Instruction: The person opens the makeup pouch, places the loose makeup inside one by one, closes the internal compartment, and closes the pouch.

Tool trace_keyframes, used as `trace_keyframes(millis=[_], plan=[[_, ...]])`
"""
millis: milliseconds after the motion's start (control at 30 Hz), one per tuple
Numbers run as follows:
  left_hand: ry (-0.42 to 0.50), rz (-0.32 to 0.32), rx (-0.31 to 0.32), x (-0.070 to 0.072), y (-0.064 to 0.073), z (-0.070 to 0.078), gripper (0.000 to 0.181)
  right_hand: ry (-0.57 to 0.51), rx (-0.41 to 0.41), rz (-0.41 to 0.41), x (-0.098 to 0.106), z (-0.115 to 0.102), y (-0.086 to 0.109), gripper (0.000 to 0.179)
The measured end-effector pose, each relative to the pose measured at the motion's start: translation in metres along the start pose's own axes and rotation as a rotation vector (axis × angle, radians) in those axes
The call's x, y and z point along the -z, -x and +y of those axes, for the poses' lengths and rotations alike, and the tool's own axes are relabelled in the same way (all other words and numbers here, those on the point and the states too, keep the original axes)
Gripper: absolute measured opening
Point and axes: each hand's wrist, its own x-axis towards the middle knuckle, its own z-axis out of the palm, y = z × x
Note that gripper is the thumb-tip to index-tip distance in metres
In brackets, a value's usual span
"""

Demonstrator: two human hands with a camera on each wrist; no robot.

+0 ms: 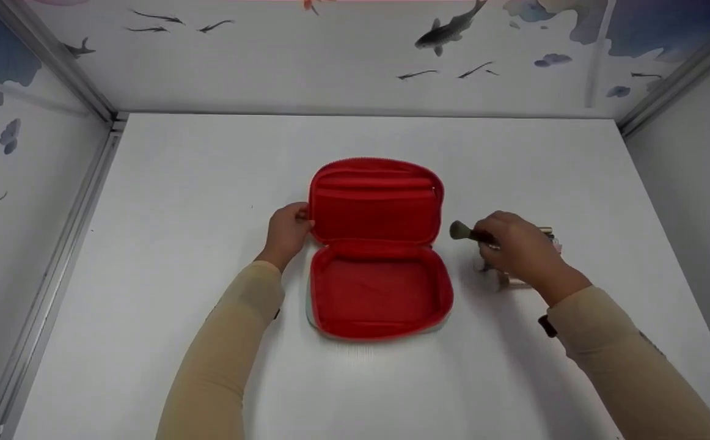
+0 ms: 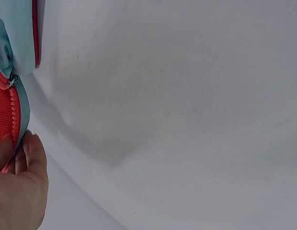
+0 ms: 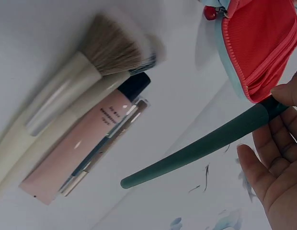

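- Fingers of the right hand [image 1: 517, 250] pinch the green-handled brush [image 3: 201, 146] at its dark band, close to the head; the tapered handle end projects free.
- Fingers of the left hand [image 1: 288, 232] pinch the left rim of the lid [image 1: 379, 217], thumb on the red inner side, others behind.
- Case [image 1: 382, 290] lies unzipped near the middle of the tabletop [image 1: 165, 256], lid toward the far edge, base toward the near edge; the lid's exact tilt cannot be told. Judgement: the left-hand hold steadies the lid.
- Brush head points at the case, just right of the lid and apart from it. Judgement: with the hold near the head, the long handle may swing.
- Between case and right tabletop edge: broad brush [image 3: 64, 93], thinner brush [image 3: 93, 97], pink tube [image 3: 86, 139] and slim gold-toned item [image 3: 105, 147], roughly parallel. Judgement: grouped for short right-hand reach.
- Margins: wide stretch of tabletop toward the left edge; far edge and back panel [image 1: 330, 67] well apart from the lid. Tightest room: the narrow gap between case and group.
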Motion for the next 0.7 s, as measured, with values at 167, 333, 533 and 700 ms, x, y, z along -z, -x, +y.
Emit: trace_keyframes(millis=[167, 333, 533, 700], plan=[[0.005, -0.011, 0.005, 0.001, 0.001, -0.001, 0.033, 0.013, 0.084, 0.02, 0.006, -0.017, -0.02, 0.02], [0.02, -0.011, 0.018, 0.002, 0.002, 0.0, 0.033, 0.005, 0.142, 0.015, 0.014, -0.036, -0.041, 0.021], [0.023, -0.003, 0.018, 0.002, 0.001, 0.0, 0.033, -0.006, 0.187, 0.026, 0.022, -0.059, -0.064, 0.026], [0.035, -0.003, 0.018, 0.0, 0.005, -0.002, 0.032, -0.045, 0.199, 0.009, 0.025, -0.074, -0.081, 0.026]])
